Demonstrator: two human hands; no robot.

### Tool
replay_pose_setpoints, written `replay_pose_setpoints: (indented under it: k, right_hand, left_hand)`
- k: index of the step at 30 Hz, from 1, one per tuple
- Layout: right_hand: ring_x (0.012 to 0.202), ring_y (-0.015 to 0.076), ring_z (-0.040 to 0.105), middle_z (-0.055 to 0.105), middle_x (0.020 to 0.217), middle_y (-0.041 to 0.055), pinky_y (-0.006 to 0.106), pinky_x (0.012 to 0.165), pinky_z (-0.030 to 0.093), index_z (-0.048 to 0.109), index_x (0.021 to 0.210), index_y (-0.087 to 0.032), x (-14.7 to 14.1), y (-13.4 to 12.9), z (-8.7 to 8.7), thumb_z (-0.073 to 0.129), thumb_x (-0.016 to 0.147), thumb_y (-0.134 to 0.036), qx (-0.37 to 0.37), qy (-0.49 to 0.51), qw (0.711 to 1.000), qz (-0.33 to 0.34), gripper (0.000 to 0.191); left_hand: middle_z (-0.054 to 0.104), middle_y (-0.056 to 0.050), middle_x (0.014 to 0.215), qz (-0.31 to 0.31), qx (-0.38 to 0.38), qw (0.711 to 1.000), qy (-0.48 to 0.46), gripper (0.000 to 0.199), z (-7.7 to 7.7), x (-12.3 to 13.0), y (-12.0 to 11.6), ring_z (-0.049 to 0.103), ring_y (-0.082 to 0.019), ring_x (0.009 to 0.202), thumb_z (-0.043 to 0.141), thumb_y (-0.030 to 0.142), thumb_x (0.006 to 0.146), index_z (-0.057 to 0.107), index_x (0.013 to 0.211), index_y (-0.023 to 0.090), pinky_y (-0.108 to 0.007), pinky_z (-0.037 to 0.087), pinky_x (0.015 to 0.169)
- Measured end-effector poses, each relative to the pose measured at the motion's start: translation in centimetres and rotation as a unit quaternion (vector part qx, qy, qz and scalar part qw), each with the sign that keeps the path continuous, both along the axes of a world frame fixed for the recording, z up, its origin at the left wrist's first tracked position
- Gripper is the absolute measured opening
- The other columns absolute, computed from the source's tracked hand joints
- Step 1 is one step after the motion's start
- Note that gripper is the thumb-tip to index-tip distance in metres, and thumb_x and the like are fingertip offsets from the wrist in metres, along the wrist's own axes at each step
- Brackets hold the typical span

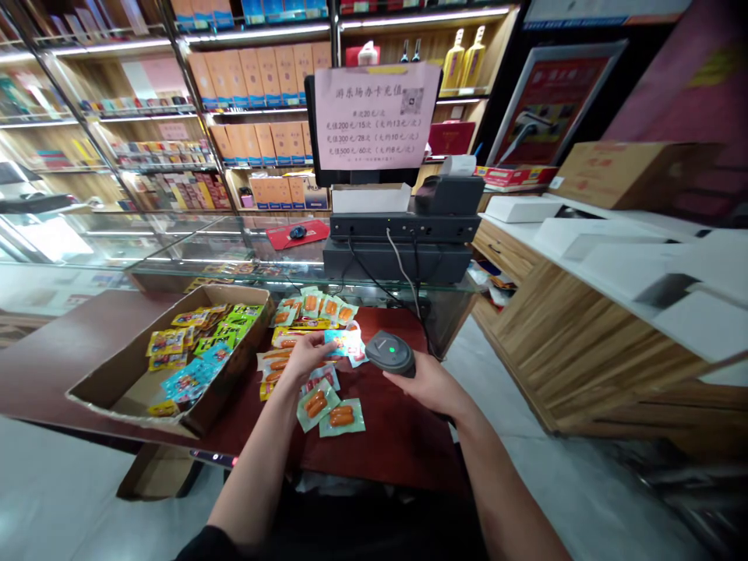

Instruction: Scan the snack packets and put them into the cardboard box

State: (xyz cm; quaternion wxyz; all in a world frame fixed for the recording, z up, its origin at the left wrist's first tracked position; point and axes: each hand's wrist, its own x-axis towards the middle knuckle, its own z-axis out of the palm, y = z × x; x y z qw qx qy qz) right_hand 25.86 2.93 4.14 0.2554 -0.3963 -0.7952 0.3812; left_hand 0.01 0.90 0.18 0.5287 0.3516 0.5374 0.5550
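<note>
My left hand (pixel 308 354) pinches a light-blue snack packet (pixel 344 343) above the dark red table. Gripped in my right hand (pixel 429 383) is a grey barcode scanner (pixel 390 352) with a green light on top, its head close to the packet's right end. Under and around my left hand lie several clear sausage packets (pixel 342 418), some in a row along the table's far edge. To the left, an open cardboard box (pixel 234 389) holds yellow, green and blue snack packets (pixel 195 379).
Behind the table stands a glass counter (pixel 234 241) with a monitor bearing a pink paper sign (pixel 377 117), a receipt printer (pixel 449 195) and a mouse (pixel 298 232). Cables (pixel 403 269) hang down toward the table. At right is a wooden cabinet (pixel 584 343); a small cardboard tray (pixel 157 471) sits lower left.
</note>
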Motion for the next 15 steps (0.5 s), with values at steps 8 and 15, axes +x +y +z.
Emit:
replay_pose_setpoints:
  k: [8, 15]
  right_hand:
    - [0.115, 0.0287, 0.065, 0.071, 0.122, 0.0073, 0.041, 0.1, 0.049, 0.065, 0.124, -0.019, -1.2, 0.5, -0.9, 0.069, 0.08, -0.037, -0.004, -0.02, 1.0, 0.017, 0.047]
    - [0.11, 0.0315, 0.067, 0.073, 0.116, 0.0083, 0.04, 0.094, 0.052, 0.068, 0.116, -0.019, -6.7, 0.6, 1.0, 0.069, 0.079, -0.04, 0.001, -0.039, 0.996, 0.08, 0.042]
  left_hand:
    - [0.074, -0.007, 0.085, 0.018, 0.001, 1.0, 0.015, 0.057, 0.9, -2.5, -1.3, 0.069, -0.018, 0.073, 0.091, 0.047, 0.044, 0.071, 0.084, 0.011, -0.032, 0.059, 0.069]
    - [0.071, -0.003, 0.074, 0.155, 0.043, 0.976, 0.149, 0.057, 5.2, -12.3, -6.6, 0.067, -0.016, 0.065, 0.088, 0.044, 0.051, 0.061, 0.091, 0.015, -0.026, 0.054, 0.057]
